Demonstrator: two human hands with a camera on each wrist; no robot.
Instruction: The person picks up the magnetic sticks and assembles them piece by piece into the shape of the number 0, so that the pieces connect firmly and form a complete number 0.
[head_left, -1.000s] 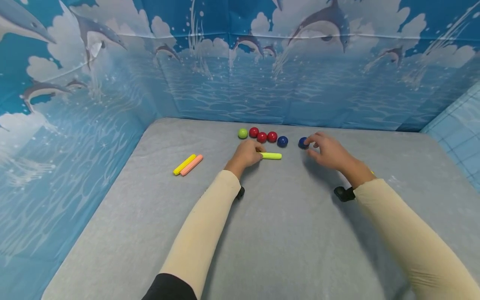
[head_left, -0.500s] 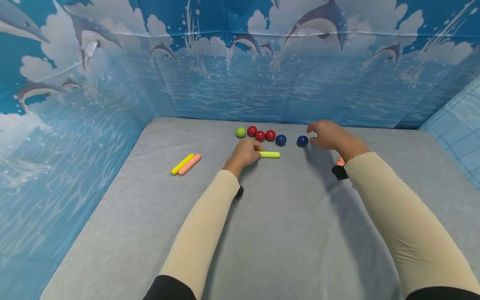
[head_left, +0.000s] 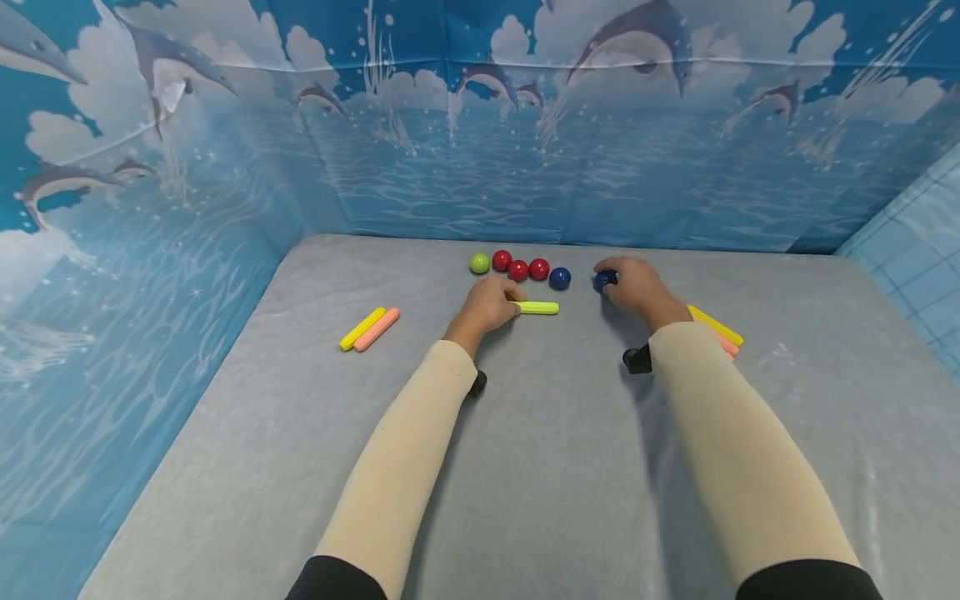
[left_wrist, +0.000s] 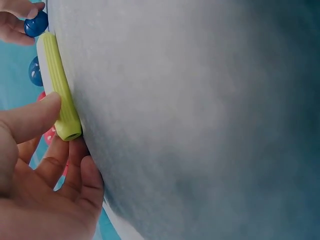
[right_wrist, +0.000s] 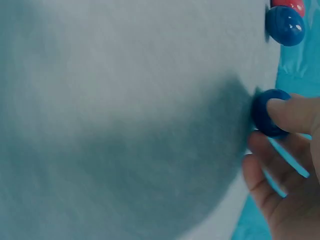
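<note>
My left hand (head_left: 489, 305) pinches one end of a ribbed yellow-green stick (left_wrist: 61, 85) between thumb and fingers, low over the grey cloth. To the right, my right hand (head_left: 636, 287) has its thumb and fingers around a glossy blue ball (right_wrist: 269, 113), partly hidden by the hand in the head view. Between the two hands sits a second blue ball (head_left: 559, 278). Left of it are several red balls (head_left: 517, 270) in a cluster, followed by a green ball (head_left: 479, 263) at the row's end.
A yellow stick (head_left: 362, 328) and an orange stick (head_left: 377, 329) lie side by side at the left. Beyond my right forearm are another yellow stick (head_left: 716, 325) and an orange one (head_left: 727, 345), partly covered. A dolphin-print curtain (head_left: 480, 183) borders the table's back and left.
My right hand lifted off the blue ball and moved back, then came down and took hold of it. The left hand stays on the yellow-green stick. The head view shifted slightly.
</note>
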